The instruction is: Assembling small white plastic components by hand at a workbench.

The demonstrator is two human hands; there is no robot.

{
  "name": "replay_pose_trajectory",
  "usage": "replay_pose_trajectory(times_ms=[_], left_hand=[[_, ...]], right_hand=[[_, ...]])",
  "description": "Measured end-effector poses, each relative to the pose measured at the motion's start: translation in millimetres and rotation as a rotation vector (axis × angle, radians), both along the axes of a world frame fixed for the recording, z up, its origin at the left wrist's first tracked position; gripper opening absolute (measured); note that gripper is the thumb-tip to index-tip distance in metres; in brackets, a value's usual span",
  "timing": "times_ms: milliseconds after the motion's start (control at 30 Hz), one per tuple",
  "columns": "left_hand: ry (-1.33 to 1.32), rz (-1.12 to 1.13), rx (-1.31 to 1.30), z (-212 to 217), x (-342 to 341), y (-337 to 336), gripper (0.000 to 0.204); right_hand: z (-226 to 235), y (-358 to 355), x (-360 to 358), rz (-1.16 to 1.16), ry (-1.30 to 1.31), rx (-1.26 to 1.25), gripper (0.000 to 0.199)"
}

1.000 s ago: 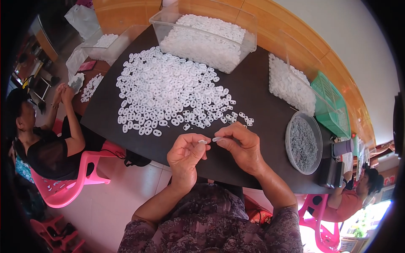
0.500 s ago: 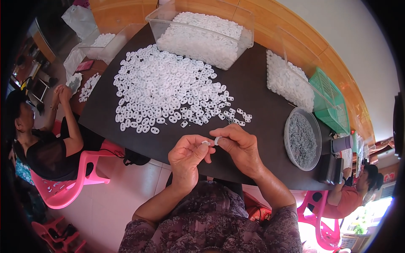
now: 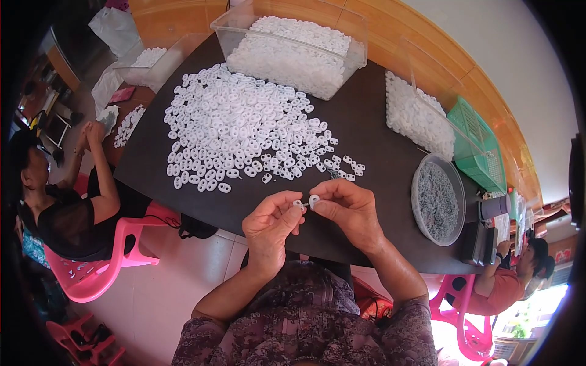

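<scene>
My left hand [image 3: 271, 226] pinches a small white plastic piece [image 3: 298, 204] between thumb and fingers. Close beside it, my right hand [image 3: 349, 210] grips a white oval plastic piece [image 3: 314, 201] with a hole in it. A thin dark bit, maybe a screw, shows between the two pieces; its ends are hidden by the fingers. Both hands are held over the near edge of the dark table [image 3: 378, 189]. Beyond them spreads a large heap of white two-holed oval pieces [image 3: 232, 122]. Several loose pieces [image 3: 343, 168] lie just past my fingertips.
A clear bin [image 3: 293, 58] of white pieces stands at the back. To the right are another clear bin [image 3: 418, 116], a green basket [image 3: 479, 146] and a round tub [image 3: 438, 198] of small grey metal parts. People sit at left [image 3: 67, 189] and right [image 3: 519, 280].
The white piece in my right hand has turned so its hole now shows. The dark bit between the two pieces is more visible. My hands have barely shifted.
</scene>
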State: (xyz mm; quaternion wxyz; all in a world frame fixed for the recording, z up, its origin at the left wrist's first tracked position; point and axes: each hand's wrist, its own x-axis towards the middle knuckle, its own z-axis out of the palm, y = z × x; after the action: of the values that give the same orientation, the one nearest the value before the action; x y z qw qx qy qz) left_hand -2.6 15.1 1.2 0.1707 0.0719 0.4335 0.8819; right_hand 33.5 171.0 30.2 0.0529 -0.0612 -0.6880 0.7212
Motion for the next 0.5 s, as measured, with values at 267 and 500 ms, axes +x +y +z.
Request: replay_pose_trajectory(times_ms=[267,500], left_hand=[[0.035,-0.005,-0.111,-0.1,3.0,1.6,0.015],[0.020,0.027,-0.137,-0.6,4.2,2.8,0.013]], right_hand=[[-2.1,3.9,-1.2,-0.051,-0.013,0.027,0.018],[-0.8,-2.3,-0.4,-0.071,0.012,-0.008,0.018]])
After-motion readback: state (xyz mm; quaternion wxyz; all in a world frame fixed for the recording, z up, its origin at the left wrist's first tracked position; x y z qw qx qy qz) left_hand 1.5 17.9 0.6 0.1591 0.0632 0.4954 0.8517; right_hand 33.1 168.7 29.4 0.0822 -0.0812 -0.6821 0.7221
